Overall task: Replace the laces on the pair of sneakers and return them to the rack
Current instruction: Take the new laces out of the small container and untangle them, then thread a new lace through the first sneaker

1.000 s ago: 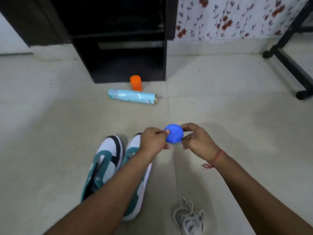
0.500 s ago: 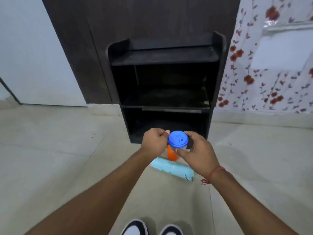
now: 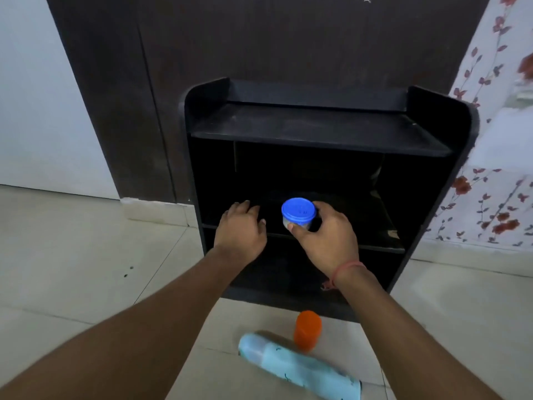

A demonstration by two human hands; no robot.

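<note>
A black shoe rack (image 3: 314,131) with three shelves stands against a dark wooden wall. My right hand (image 3: 324,235) grips a small clear jar with a blue lid (image 3: 298,212) at the front of the middle shelf. To the jar's left, my left hand (image 3: 240,226) hovers over the shelf edge with fingers spread, holding nothing. The sneakers and the laces are out of view.
On the tiled floor before the rack stand an orange cap-like container (image 3: 307,329) and, lying on its side, a light blue spray can (image 3: 300,368). A floral curtain (image 3: 496,180) hangs to the right; a white wall (image 3: 43,111) is on the left.
My view tilted up from the sneakers to the rack. Both hands carried the blue-lidded jar forward to the middle shelf, and my left hand let go of it.
</note>
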